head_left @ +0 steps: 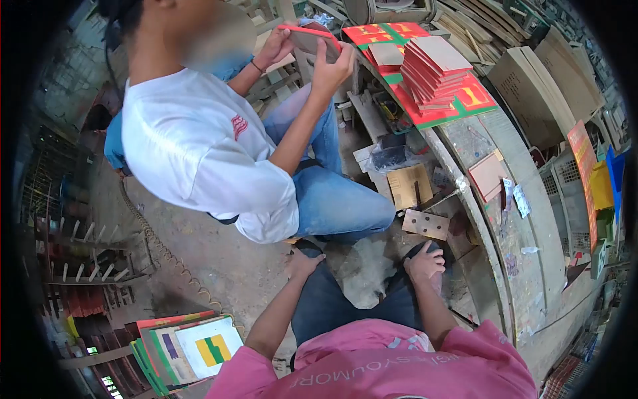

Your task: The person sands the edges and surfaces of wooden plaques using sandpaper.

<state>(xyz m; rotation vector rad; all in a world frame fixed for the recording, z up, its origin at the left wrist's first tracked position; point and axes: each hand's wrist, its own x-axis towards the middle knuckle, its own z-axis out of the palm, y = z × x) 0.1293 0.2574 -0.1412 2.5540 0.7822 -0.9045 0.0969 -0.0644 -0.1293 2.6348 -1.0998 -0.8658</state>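
Note:
My left hand (306, 263) rests on my left knee, its fingers partly out of sight over the edge, and I see nothing in it. My right hand (424, 263) lies over my right knee with the fingers spread and bent, also holding nothing. Both knees are in dark trousers (359, 322). In front of me a co-worker in a white shirt (199, 146) holds a flat red-edged panel (311, 34) in both hands. The stack of red-edged panels (435, 66) stands on a red and green printed sheet (475, 100) on the bench, out of my hands' reach.
The long wooden bench (495, 219) curves along my right, bearing a small panel (487, 176) and scraps. Beneath it are a cardboard piece (409, 186) and a board with holes (425, 225). Coloured printed boards (193, 349) lie at lower left. A coiled hose (156, 236) crosses the floor.

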